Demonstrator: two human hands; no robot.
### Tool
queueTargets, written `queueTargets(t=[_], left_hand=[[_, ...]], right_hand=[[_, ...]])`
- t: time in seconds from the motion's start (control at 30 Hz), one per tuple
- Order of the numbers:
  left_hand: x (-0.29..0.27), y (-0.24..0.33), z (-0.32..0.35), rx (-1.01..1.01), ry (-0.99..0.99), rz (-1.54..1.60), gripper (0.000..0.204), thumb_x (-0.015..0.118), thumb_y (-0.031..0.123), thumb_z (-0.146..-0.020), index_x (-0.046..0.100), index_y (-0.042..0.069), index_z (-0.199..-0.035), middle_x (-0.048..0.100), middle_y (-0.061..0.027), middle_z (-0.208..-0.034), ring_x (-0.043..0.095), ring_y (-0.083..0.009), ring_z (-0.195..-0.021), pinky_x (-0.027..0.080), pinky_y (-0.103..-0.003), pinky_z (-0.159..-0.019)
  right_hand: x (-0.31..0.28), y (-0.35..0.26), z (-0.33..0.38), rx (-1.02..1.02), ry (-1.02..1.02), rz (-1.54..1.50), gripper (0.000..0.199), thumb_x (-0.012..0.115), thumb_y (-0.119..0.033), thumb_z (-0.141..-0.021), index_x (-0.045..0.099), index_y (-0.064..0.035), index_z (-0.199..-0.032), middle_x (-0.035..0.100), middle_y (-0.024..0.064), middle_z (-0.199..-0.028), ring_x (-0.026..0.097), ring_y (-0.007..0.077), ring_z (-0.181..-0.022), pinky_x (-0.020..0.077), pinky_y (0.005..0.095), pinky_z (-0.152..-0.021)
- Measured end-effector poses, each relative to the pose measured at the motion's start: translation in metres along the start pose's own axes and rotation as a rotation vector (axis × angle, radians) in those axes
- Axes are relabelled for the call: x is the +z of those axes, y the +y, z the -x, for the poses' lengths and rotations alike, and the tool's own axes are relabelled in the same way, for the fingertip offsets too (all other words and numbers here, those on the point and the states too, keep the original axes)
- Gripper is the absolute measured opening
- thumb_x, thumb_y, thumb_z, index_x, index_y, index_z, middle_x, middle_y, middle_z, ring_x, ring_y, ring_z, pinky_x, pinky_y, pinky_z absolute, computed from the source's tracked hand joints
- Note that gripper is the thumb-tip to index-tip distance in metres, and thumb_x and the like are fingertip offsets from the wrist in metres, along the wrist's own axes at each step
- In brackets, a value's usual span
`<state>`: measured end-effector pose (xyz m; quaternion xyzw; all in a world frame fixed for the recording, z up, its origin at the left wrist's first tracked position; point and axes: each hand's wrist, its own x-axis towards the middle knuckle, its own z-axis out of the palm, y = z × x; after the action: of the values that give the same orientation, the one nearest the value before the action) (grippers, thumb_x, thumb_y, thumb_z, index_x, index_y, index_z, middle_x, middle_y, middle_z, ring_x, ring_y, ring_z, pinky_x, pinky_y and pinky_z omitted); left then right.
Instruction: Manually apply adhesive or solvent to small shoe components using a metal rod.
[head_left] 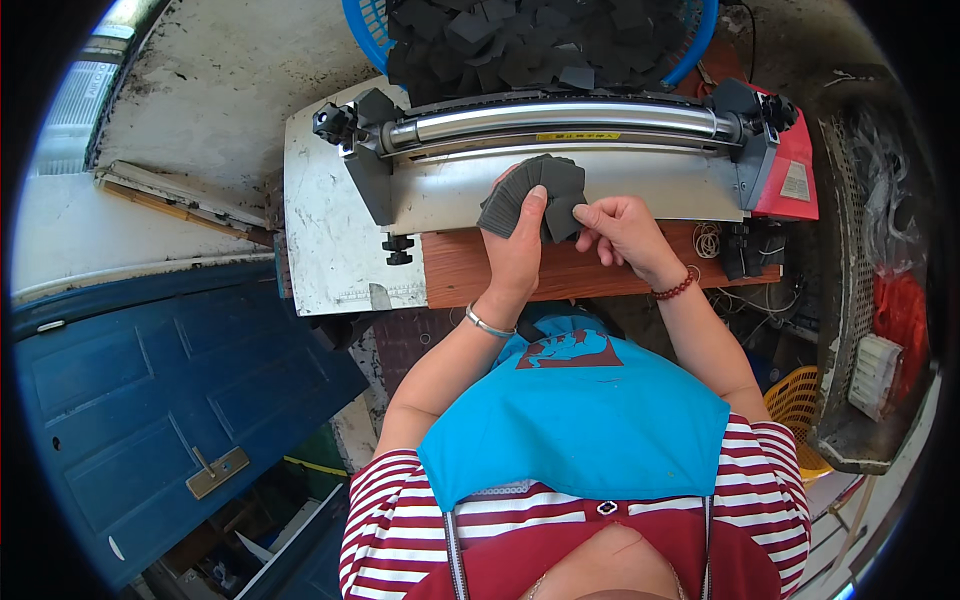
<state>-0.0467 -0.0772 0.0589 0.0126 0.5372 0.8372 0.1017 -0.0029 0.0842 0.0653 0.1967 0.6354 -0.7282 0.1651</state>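
My left hand [515,255] grips a fanned stack of dark grey, square-cornered thin pieces [512,197], with the thumb pressed across their front. At the right end of the fan, my right hand [628,238] pinches the edge of one piece [564,222] between thumb and fingers. Both hands are over the front edge of a bench machine, close to its flat metal plate [650,185]. A long shiny roller [560,122] runs across the machine behind the fan. The fingers behind the stack are mostly hidden.
Behind the machine, a blue basket [700,45] is heaped with similar dark pieces [500,45]. Black knobs [335,122] stick out at the machine's ends. Its red side cover [795,170] is at the right. A blue door [130,400] stands left; a yellow basket [795,405] sits lower right.
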Motion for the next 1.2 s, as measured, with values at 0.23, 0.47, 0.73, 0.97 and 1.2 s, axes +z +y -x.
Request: queueTargets(t=[0.23,0.47,0.73,0.97,1.2], left_hand=[[-0.013,0.003,-0.008,-0.066,0.016,0.094,0.019,0.058,0.009,-0.091,0.061,0.0,-0.107,0.062,-0.0029,-0.1,0.056,-0.0111,-0.092,0.045,-0.027,-0.084],[-0.027,0.017,-0.023,-0.148,0.022,0.107,0.017,0.058,0.011,-0.091,0.062,0.001,-0.104,0.062,-0.0026,-0.1,0.056,-0.0108,-0.091,0.045,-0.027,-0.084],[-0.029,0.015,-0.037,-0.097,-0.065,0.06,0.024,0.058,0.01,-0.091,0.059,0.0,-0.112,0.062,-0.0032,-0.102,0.056,-0.0113,-0.094,0.045,-0.026,-0.086],[-0.033,0.017,-0.045,-0.195,-0.081,0.137,0.024,0.058,0.008,-0.09,0.059,0.0,-0.113,0.063,-0.0039,-0.103,0.057,-0.0114,-0.095,0.045,-0.026,-0.087],[-0.032,0.018,-0.045,-0.138,-0.097,0.077,0.022,0.055,0.006,-0.091,0.061,0.0,-0.111,0.064,-0.0057,-0.105,0.06,-0.0136,-0.095,0.048,-0.028,-0.085]], right_hand=[[-0.003,0.005,0.006,0.027,-0.017,-0.052,0.032,0.062,-0.034,-0.092,0.063,-0.0054,-0.078,0.063,0.0025,-0.062,0.05,0.004,-0.042,0.0315,0.0172,-0.035],[-0.036,-0.025,-0.025,0.067,0.104,0.423,0.036,0.058,-0.031,-0.093,0.061,-0.0019,-0.073,0.06,0.004,-0.059,0.047,0.0056,-0.038,0.0319,0.0215,-0.034],[0.011,-0.034,-0.028,-0.011,0.093,0.201,0.037,0.058,-0.039,-0.094,0.063,-0.0052,-0.08,0.062,0.0013,-0.06,0.048,0.0027,-0.039,0.0291,0.0176,-0.034],[0.026,-0.026,-0.02,0.038,0.075,0.068,0.034,0.064,-0.037,-0.091,0.063,-0.0083,-0.073,0.06,-0.0004,-0.057,0.048,0.0018,-0.039,0.0288,0.0161,-0.034],[0.025,-0.027,-0.017,0.074,0.078,0.104,0.037,0.064,-0.038,-0.091,0.06,-0.0087,-0.069,0.057,-0.0021,-0.054,0.046,0.0018,-0.038,0.0291,0.016,-0.033]])
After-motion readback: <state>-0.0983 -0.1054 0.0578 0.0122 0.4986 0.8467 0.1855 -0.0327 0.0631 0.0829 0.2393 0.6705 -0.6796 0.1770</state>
